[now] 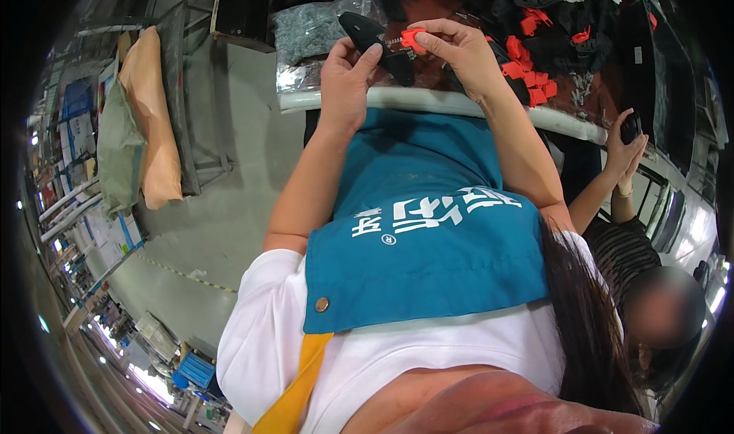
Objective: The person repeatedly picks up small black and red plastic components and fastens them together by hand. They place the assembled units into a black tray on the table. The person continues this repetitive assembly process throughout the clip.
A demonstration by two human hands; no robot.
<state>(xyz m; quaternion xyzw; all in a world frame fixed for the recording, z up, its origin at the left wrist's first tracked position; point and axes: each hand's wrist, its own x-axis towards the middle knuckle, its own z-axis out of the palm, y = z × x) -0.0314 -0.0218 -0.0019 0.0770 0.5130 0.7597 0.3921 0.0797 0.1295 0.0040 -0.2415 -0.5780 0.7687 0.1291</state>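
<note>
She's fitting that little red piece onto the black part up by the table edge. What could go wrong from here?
The red piece is pinched only by the right hand fingertips; it could slip and fall past the table edge into her lap. The black part rests in the left hand above that edge, so it might drop too. A neighbour's hands work close by; elbows could bump.

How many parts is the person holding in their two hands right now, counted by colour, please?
Black plastic part, in the left hand: 1
Red plastic piece, pinched by the right hand: 1
Total: 2
</note>
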